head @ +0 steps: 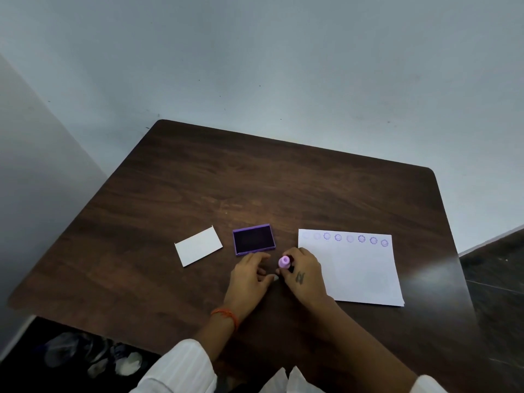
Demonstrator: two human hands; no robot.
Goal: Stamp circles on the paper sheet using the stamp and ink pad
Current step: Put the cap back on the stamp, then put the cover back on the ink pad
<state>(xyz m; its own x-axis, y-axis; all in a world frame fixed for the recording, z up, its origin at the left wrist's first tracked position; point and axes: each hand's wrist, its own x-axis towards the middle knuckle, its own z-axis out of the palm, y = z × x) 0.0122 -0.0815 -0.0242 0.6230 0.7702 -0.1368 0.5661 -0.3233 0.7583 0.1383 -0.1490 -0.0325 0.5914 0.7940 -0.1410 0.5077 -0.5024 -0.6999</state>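
Observation:
A white paper sheet (pixel 360 270) lies at the right of the dark wooden table, with a row of purple circle stamps along its top edge. The open purple ink pad (pixel 253 239) sits left of the sheet, dark ink facing up. My right hand (pixel 304 275) grips a small pink-purple stamp (pixel 284 261), held upright just below the ink pad's right corner. My left hand (pixel 249 275) rests on the table in front of the pad, fingers loosely spread, its thumb tip near the right hand. Nothing is in the left hand.
A white rectangular lid or card (pixel 198 246) lies left of the ink pad. The table (pixel 215 180) has rounded far corners and stands against a pale wall. Dark floor with some objects shows at the lower left.

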